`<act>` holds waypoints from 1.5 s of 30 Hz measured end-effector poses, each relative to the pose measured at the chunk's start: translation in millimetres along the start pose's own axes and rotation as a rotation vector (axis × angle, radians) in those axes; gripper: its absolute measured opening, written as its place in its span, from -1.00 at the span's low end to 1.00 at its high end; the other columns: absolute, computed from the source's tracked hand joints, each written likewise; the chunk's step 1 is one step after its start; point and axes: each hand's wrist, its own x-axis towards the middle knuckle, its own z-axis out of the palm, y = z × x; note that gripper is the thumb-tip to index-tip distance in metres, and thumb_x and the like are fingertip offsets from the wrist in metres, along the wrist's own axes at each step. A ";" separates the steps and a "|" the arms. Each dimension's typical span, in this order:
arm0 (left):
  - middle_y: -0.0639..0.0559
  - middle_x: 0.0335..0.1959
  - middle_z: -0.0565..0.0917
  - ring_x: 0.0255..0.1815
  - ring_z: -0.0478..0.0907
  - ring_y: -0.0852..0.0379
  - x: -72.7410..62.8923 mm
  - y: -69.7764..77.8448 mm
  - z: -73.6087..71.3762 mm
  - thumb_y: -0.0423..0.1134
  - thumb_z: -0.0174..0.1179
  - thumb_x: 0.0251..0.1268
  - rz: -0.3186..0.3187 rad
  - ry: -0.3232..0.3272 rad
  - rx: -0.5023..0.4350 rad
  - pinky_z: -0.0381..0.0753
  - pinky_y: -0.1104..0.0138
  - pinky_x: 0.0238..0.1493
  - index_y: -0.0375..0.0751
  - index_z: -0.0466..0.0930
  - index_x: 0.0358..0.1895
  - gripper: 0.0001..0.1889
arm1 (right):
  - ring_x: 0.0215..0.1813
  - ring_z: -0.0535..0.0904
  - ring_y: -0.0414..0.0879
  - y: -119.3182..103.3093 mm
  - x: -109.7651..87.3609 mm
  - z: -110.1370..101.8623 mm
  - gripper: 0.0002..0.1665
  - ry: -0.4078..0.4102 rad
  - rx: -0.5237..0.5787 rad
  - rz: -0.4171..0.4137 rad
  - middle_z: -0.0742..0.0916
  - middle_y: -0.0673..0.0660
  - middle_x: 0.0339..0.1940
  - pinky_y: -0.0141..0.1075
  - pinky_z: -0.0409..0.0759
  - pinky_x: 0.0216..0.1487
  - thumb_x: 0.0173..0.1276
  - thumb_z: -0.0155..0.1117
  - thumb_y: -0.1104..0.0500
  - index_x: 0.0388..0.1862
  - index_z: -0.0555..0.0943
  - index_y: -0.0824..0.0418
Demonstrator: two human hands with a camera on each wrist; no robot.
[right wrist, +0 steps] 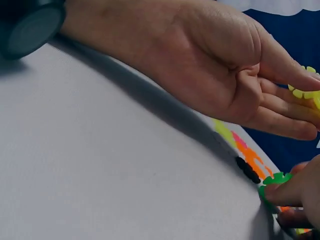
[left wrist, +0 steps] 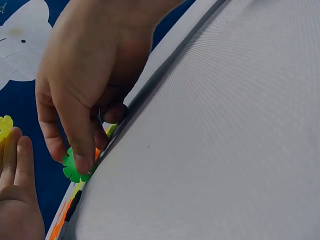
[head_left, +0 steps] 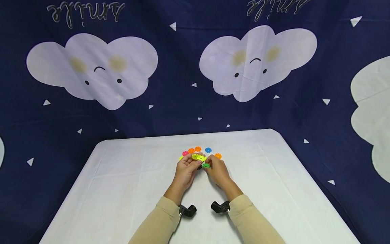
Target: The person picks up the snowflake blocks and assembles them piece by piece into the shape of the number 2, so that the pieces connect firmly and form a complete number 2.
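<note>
My left hand (head_left: 185, 170) holds yellow notched plastic discs (head_left: 198, 157) between thumb and fingers, at the far middle of the table. The discs look joined together; in the right wrist view the thumb presses on a yellow disc (right wrist: 304, 91) over the outstretched fingers. Close by on the right, my right hand (head_left: 218, 172) pinches a green notched disc (head_left: 206, 165) by its edge. Thumb and fingertip on that green disc (left wrist: 72, 167) show in the left wrist view. The green disc is apart from the yellow ones. A black piece (head_left: 199, 167) lies between the hands, partly hidden.
Beyond the hands lie a pink disc (head_left: 185, 153), orange discs (head_left: 198, 148), a blue disc (head_left: 208, 149) and a yellow-green disc (head_left: 180, 158), partly covered. Another orange disc (head_left: 218, 156) is behind the right hand. A dark blue cloud-print cloth (head_left: 179, 115) hangs behind the white table (head_left: 122, 189).
</note>
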 end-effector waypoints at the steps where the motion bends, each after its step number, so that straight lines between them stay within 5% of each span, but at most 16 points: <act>1: -0.42 0.23 0.60 0.19 0.67 -0.06 0.3 0.1 -0.1 -0.71 0.15 0.43 0.003 0.003 0.001 0.65 0.21 0.23 -0.70 0.36 0.28 -0.59 | -0.34 0.53 -0.12 0.9 -0.8 -0.1 -0.73 0.018 0.015 -0.023 0.66 0.01 -0.39 -0.20 0.57 -0.27 0.28 0.58 0.37 -0.16 0.65 0.21; 6: -0.38 0.18 0.64 0.15 0.69 -0.04 1.3 -0.2 -0.6 -0.73 0.15 0.40 0.019 0.018 0.006 0.68 0.24 0.19 -0.63 0.43 0.23 -0.63 | -0.31 0.63 -0.09 2.7 -3.4 -4.5 -0.75 0.104 0.123 -0.087 0.72 0.04 -0.36 -0.18 0.69 -0.24 0.26 0.54 0.47 -0.17 0.71 0.24; 17: -0.38 0.20 0.63 0.17 0.68 -0.06 1.2 -2.0 -4.5 -0.70 0.18 0.42 0.020 0.012 0.026 0.65 0.19 0.23 -0.58 0.46 0.24 -0.63 | -0.15 0.74 0.08 -2.8 -10.0 -19.3 -0.68 0.153 0.475 -0.046 0.79 0.22 -0.19 -0.34 0.76 -0.15 0.27 0.49 0.54 -0.01 0.75 0.37; 28: -0.40 0.20 0.63 0.16 0.68 -0.05 1.3 -1.8 -4.6 -0.66 0.19 0.45 0.000 0.019 0.027 0.64 0.15 0.24 -0.59 0.44 0.27 -0.62 | -0.05 0.71 0.33 0.8 -12.3 -16.0 -0.58 0.160 0.562 -0.170 0.75 0.38 -0.02 -0.23 0.78 -0.03 0.22 0.49 0.58 0.08 0.72 0.50; 41: -0.35 0.16 0.68 0.12 0.71 -0.05 0.7 -1.0 -3.9 -0.64 0.17 0.48 -0.029 0.029 0.015 0.66 0.15 0.21 -0.58 0.42 0.31 -0.60 | -0.12 0.75 0.14 4.4 -12.4 -15.4 -0.63 0.190 0.510 -0.358 0.79 0.23 -0.10 -0.31 0.77 -0.05 0.21 0.53 0.52 0.02 0.78 0.42; 45: -0.36 0.15 0.68 0.08 0.72 -0.02 0.7 -0.5 -3.2 -0.63 0.16 0.50 -0.034 0.024 0.025 0.69 0.17 0.18 -0.59 0.42 0.29 -0.63 | -0.17 0.74 0.28 -15.4 -19.1 -23.1 -0.62 0.227 0.495 -0.386 0.77 0.35 -0.16 -0.18 0.80 -0.12 0.13 0.51 0.62 -0.03 0.75 0.54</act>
